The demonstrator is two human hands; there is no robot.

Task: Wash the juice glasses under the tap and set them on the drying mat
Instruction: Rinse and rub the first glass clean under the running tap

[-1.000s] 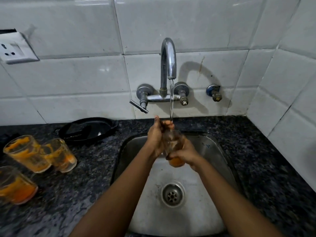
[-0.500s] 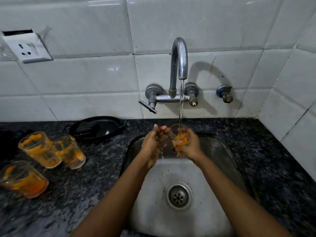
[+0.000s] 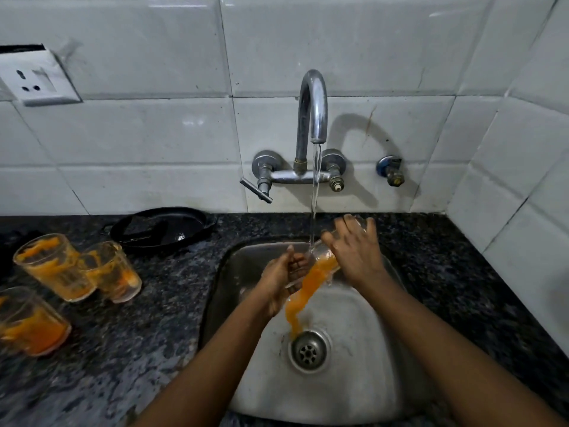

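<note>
Over the steel sink (image 3: 363, 392), my right hand (image 3: 357, 252) grips a clear juice glass (image 3: 321, 265), tipped with its mouth down to the left. Orange juice pours from it toward the drain (image 3: 308, 351). My left hand (image 3: 281, 277) is at the glass's mouth, fingers curled against it. Water runs from the chrome tap (image 3: 312, 109) onto the glass. Three dirty glasses smeared with orange pulp stand on the counter at the left: one at the back (image 3: 54, 271), one beside it (image 3: 112, 272), one nearest the edge (image 3: 29, 323).
Dark speckled granite counter (image 3: 123, 349) surrounds the sink. A black pan (image 3: 160, 228) lies behind the glasses by the wall. A wall socket (image 3: 34, 77) sits upper left, a small valve (image 3: 391, 171) right of the tap. White tiles close in at the right.
The glass has been tipped over from upright, and the orange liquid now spills into the sink. My right hand has shifted to the glass's base, my left to its mouth.
</note>
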